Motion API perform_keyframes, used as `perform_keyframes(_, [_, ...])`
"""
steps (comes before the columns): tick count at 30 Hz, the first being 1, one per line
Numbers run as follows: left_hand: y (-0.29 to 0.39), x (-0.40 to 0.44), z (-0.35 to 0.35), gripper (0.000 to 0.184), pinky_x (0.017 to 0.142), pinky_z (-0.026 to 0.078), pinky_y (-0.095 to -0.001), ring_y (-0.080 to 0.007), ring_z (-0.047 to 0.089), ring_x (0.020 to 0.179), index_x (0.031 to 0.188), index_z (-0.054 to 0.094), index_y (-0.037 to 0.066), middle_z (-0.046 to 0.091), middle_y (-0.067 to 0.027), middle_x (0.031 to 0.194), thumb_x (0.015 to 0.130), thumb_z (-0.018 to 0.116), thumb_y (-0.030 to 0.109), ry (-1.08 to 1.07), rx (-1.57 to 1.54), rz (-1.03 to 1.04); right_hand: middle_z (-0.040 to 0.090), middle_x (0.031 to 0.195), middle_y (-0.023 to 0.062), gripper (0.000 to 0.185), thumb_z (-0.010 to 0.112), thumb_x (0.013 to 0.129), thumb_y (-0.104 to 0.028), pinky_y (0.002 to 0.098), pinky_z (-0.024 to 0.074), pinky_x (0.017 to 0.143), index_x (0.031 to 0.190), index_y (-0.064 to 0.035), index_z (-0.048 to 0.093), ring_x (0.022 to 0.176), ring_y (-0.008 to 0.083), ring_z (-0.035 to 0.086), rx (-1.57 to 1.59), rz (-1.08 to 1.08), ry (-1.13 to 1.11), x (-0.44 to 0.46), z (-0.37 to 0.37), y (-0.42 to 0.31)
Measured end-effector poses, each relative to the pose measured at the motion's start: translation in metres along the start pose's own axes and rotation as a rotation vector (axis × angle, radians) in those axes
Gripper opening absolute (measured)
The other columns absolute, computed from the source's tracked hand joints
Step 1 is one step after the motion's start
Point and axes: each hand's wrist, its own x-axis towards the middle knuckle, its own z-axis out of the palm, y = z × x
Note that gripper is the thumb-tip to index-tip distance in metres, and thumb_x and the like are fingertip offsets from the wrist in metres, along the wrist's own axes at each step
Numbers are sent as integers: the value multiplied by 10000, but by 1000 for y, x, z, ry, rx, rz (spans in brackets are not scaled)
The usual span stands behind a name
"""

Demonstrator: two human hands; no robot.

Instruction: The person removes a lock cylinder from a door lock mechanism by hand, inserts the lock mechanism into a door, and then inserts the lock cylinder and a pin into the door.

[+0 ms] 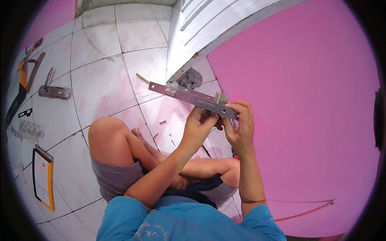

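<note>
A metal mortise lock (pixel 195 98) with a long grey faceplate is held up in front of the white door's edge, tilted down to the right. A silver cylinder (pixel 220 97) sticks up near its right end, and a latch shows toward its left end. My left hand (pixel 199 125) pinches it from below, right of the middle, with fingertips partly hidden under the plate. My right hand (pixel 242 124) is closed around the right end, its thumb below and fingers behind. A thin brass-coloured rod (pixel 142 78) shows beyond the plate's left end.
The white door (pixel 225 34) stands ahead, with a crumpled grey bag (pixel 189 78) at its foot. A pink wall (pixel 309 112) rises on the right. On the left floor lie an orange-black saw (pixel 22 78), a plastic-wrapped part (pixel 55 92), bubble wrap (pixel 31 129) and an orange-edged box (pixel 43 176).
</note>
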Motion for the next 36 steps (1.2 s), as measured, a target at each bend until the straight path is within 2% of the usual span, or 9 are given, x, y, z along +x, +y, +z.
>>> perform_keyframes(7, [6,-5,-1,189,744,578,-326,-177,674,816,1151,564,-17,659,-103,963,988,587,77,25,77,38,571,1083,142,316,743,846,-32,350,523,781,1118,-36,581,933,270,616,140,137,-34,-4,6,-2])
perform_keyframes(9, [11,-9,-1,185,725,570,-312,-175,670,794,1130,557,-23,659,-99,958,987,589,89,73,177,-58,572,1080,144,306,741,852,-41,349,522,786,1112,-34,579,933,267,613,174,167,-3,-12,14,3])
perform_keyframes(12, [-4,-10,-11,212,636,556,-271,-143,659,727,1093,554,-58,672,-111,908,969,620,102,160,176,-42,572,1075,146,291,739,862,-60,352,522,792,1101,-29,576,935,274,611,213,229,48,-25,30,7])
perform_keyframes(15, [-18,-13,-20,198,628,549,-267,-136,654,720,1067,561,-56,671,-111,905,969,620,106,218,223,-54,571,1069,151,286,737,868,-71,365,519,799,1096,-24,571,942,293,611,207,282,77,-39,45,4])
perform_keyframes(24, [-44,-22,-29,207,649,540,-269,-135,637,754,1124,506,-50,661,-120,939,970,605,46,182,229,-49,562,1080,168,315,728,866,-74,389,520,791,1127,-23,558,955,315,614,256,355,111,-84,62,25])
perform_keyframes(28, [-52,-24,-32,196,660,549,-274,-138,639,778,1128,504,-49,658,-129,980,979,598,37,163,358,-68,564,1095,163,317,723,873,-85,392,516,804,1140,-28,561,975,314,610,338,420,117,-93,66,30])
perform_keyframes(30, [-61,-24,-30,206,685,562,-274,-142,650,805,1128,483,-40,654,-138,1019,978,608,25,200,302,38,566,1096,160,316,724,877,-94,388,517,804,1141,-30,563,979,311,609,339,425,130,-96,69,35])
perform_keyframes(34, [-58,-23,-30,216,714,574,-280,-148,663,826,1118,462,-31,648,-134,1022,971,615,11,209,231,23,569,1092,157,309,730,884,-106,364,522,785,1129,-23,560,973,293,610,347,410,152,-102,73,41])
perform_keyframes(36, [-54,-26,-30,232,726,580,-288,-152,669,845,1103,445,-24,645,-127,998,964,628,11,167,359,-40,571,1086,155,304,730,891,-111,354,523,779,1125,-19,559,963,281,612,377,427,151,-105,75,42])
